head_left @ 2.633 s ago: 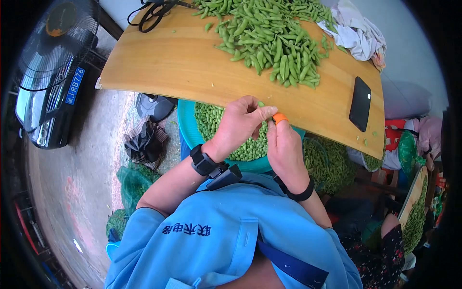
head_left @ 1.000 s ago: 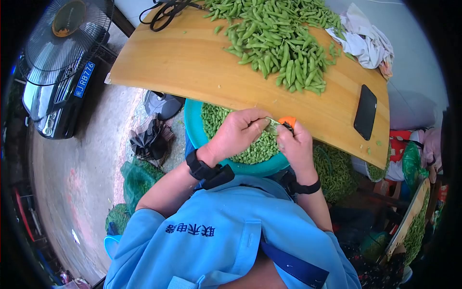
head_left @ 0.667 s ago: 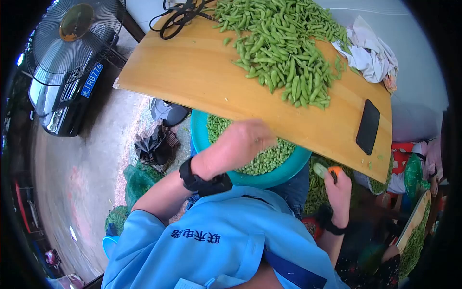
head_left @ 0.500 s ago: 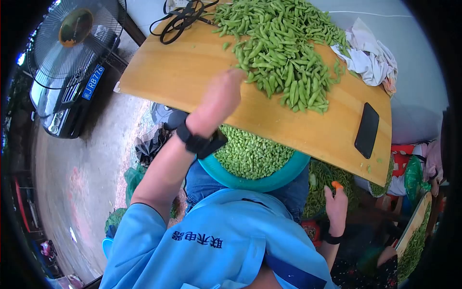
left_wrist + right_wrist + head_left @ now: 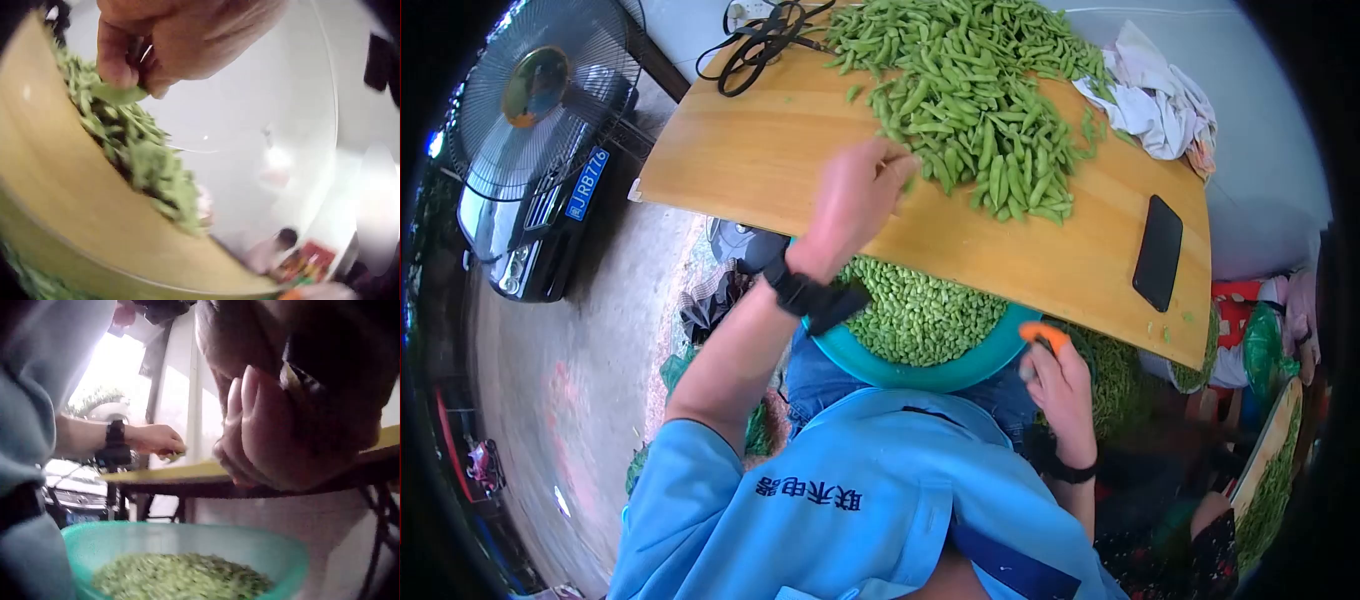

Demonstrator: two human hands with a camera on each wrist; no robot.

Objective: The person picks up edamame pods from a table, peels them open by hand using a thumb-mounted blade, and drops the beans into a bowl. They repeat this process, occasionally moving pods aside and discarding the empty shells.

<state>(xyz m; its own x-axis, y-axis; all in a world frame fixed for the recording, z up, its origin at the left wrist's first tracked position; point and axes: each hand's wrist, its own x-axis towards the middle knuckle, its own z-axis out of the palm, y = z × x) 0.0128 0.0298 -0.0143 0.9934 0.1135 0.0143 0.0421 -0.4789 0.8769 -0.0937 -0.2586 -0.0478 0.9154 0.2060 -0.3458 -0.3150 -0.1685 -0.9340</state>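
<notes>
A big pile of green bean pods (image 5: 970, 100) lies on the round wooden table (image 5: 780, 150). My left hand (image 5: 897, 172) reaches over the table to the near edge of the pile. In the left wrist view, thumb and fingers pinch one pod (image 5: 119, 95). A teal bowl (image 5: 920, 378) heaped with shelled beans (image 5: 920, 315) sits on my lap under the table edge. My right hand (image 5: 1040, 362) hangs beside the bowl's right rim with an orange guard (image 5: 1046, 334) on the thumb. Its fingers (image 5: 240, 406) curl loosely and hold nothing.
A black phone (image 5: 1157, 252) lies at the table's right edge, a crumpled cloth (image 5: 1150, 95) at the far right, a black cable (image 5: 755, 45) at the far left. A fan (image 5: 535, 90) and a car (image 5: 530, 240) stand left. More pods (image 5: 1115, 375) fill a container below right.
Both hands left the pod they worked over the bowl. My left hand rose to the pile and took a pod. My right hand swung down right, then came back up beside the bowl.
</notes>
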